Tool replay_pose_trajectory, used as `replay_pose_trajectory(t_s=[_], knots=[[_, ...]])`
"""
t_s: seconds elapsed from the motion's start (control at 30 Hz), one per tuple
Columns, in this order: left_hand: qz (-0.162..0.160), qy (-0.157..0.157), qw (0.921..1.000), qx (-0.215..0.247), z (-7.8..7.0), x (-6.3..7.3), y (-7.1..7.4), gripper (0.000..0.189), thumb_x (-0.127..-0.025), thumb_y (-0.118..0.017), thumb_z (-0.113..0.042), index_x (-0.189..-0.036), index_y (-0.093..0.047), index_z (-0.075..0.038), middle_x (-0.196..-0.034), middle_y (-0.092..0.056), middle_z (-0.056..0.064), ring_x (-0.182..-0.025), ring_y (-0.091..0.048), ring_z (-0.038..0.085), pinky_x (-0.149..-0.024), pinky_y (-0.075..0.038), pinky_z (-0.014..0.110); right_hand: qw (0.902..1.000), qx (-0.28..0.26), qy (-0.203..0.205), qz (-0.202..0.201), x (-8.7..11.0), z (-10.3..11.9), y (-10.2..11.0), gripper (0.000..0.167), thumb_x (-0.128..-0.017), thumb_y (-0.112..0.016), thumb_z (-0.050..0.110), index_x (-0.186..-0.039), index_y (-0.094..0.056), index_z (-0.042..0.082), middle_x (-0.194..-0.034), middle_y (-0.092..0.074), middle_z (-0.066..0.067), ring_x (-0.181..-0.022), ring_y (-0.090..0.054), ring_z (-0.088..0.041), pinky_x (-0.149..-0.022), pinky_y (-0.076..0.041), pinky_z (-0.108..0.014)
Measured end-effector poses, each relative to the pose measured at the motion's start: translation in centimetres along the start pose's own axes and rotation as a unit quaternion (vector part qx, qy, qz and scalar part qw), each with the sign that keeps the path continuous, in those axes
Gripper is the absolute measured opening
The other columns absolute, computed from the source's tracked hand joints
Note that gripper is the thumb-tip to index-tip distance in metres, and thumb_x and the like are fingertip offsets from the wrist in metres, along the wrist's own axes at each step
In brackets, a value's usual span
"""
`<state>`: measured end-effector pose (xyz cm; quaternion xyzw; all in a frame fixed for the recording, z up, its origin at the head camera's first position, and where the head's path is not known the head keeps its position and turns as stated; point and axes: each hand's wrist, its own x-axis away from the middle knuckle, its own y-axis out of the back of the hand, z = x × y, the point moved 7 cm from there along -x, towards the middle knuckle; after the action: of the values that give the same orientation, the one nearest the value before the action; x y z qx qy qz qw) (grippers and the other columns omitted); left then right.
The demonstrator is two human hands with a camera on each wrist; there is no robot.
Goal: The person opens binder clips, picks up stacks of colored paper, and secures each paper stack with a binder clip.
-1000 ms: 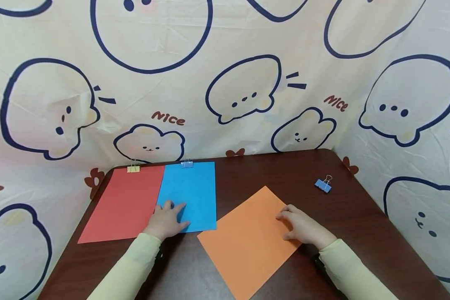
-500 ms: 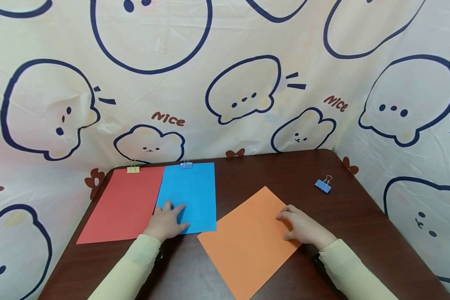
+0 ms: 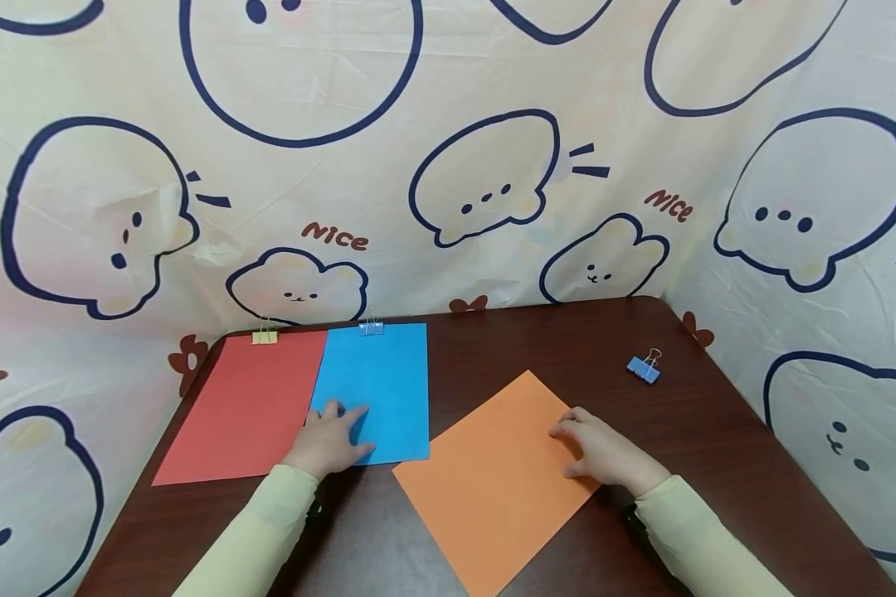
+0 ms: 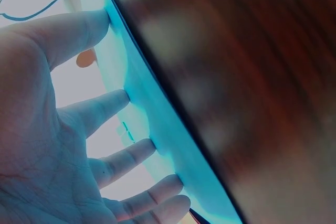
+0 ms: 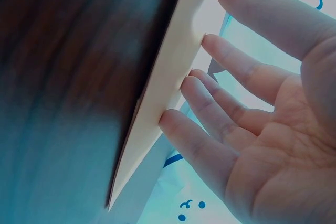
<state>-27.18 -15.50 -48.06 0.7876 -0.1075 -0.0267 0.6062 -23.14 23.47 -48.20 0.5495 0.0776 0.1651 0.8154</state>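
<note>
In the head view my left hand (image 3: 327,439) rests its spread fingertips on the lower left of a blue sheet of paper (image 3: 388,381). The left wrist view shows the thumb (image 4: 79,32) and fingertips touching that blue sheet (image 4: 157,98). An orange sheet of paper (image 3: 485,481) lies turned at an angle, its left corner close to the blue sheet's lower right corner. On its right part rest the fingertips of my right hand (image 3: 601,448). Seen from the right wrist, several fingertips press the sheet (image 5: 173,77) with the palm raised off it.
A red sheet (image 3: 246,406) lies left of the blue one, with a yellow binder clip (image 3: 265,337) at its top edge. A blue binder clip (image 3: 371,329) sits at the blue sheet's top. Another blue binder clip (image 3: 644,369) lies on the brown table (image 3: 717,464) at right.
My left hand has shifted very slightly left on the blue sheet. The right hand and the orange sheet hold their places.
</note>
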Motion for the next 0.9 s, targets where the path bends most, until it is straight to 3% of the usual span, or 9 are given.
replay_pose_trajectory(t_s=[0.63,0.9], knots=[[-0.006,0.004,1.0,0.0,-0.1,-0.1,0.1,0.069,-0.09,-0.079,-0.035,-0.148,-0.054,-0.007,-0.137,-0.046,0.03,-0.117,-0.048,0.05,-0.082,-0.058,0.057,0.9999,-0.011,0.002,0.005,0.3,0.4,0.3,0.051,-0.076,-0.092,0.013,-0.121,-0.071,0.005,-0.126,-0.058,-0.012,-0.114,-0.06,-0.028,-0.098,-0.053,-0.046],[-0.022,-0.001,0.9994,-0.027,-1.8,0.8,0.1,0.059,-0.091,-0.078,-0.032,-0.136,-0.061,0.003,-0.127,-0.055,0.031,-0.111,-0.056,0.049,-0.09,-0.054,0.063,0.9999,-0.007,0.006,0.007,0.3,0.5,0.3,0.051,-0.077,-0.091,0.013,-0.122,-0.071,0.005,-0.125,-0.058,-0.011,-0.114,-0.06,-0.028,-0.097,-0.053,-0.045]])
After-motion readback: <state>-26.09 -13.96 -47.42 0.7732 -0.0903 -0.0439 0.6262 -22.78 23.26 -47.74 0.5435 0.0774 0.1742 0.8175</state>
